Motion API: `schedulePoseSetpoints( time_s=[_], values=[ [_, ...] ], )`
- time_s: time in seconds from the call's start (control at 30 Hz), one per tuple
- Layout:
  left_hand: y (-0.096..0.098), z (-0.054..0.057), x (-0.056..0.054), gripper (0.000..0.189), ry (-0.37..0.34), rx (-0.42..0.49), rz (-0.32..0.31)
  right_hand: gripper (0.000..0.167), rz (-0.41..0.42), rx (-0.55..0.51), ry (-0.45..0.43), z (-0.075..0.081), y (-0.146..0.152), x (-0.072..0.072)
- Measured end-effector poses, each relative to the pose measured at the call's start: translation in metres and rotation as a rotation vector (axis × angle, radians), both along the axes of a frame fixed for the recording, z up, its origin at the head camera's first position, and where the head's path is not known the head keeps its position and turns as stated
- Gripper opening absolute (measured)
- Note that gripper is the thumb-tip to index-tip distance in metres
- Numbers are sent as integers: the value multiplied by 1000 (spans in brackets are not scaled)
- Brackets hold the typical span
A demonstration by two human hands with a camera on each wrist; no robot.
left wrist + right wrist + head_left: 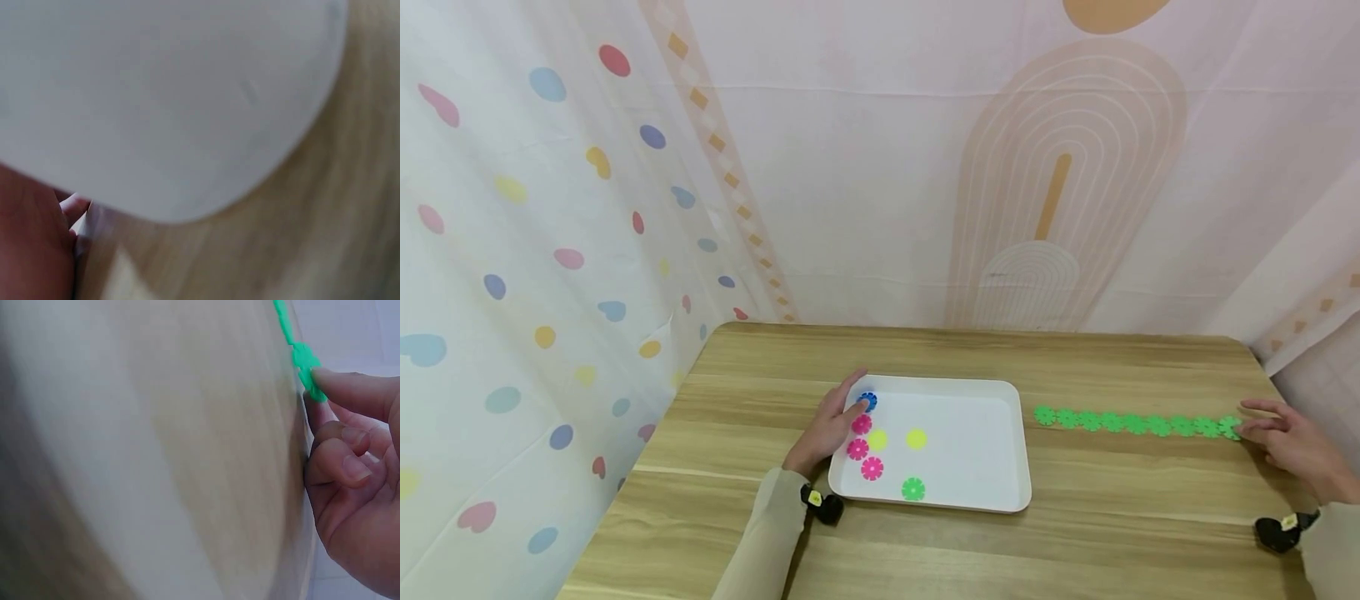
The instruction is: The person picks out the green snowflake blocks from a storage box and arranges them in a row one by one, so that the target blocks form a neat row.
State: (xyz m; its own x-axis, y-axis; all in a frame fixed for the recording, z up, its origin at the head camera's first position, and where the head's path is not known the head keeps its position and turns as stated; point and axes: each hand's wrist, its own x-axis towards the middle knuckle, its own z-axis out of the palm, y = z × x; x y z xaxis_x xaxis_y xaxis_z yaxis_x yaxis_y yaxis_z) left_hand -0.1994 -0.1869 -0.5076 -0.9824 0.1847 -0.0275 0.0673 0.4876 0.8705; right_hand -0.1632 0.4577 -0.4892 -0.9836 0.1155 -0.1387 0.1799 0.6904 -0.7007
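A white tray lies on the table, holding a blue notched disc, several pink discs, two yellow discs and one green disc. My left hand grips the tray's left rim, thumb inside by the blue disc; its other fingers are largely hidden. To the tray's right stretches a chain of green snowflake discs, joined edge to edge. At its right end, my right hand pinches the last green disc between thumb and index finger, the other fingers curled in the right wrist view.
The wooden table runs back to a patterned curtain, with another dotted curtain along the left. Both wrists wear black camera bands. In the left wrist view, the tray's wall fills much of the picture.
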Motion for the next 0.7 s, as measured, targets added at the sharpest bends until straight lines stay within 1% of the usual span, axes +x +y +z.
schedulePoseSetpoints(
  time_s=[0.17,0.37,0.53,0.7],
  values=[
    [0,0,0,54,-7,3,0,48,-1,32,20,-1,-2,1],
    [1,2,1,54,-18,3,2,44,-16,74,65,-3,-7,2],
    [1,2,1,55,-6,4,-8,48,-41,77,62,-2,-9,3],
    [1,1,1,54,-4,1,-3,55,-61,60,42,0,-10,3]
  ],
)
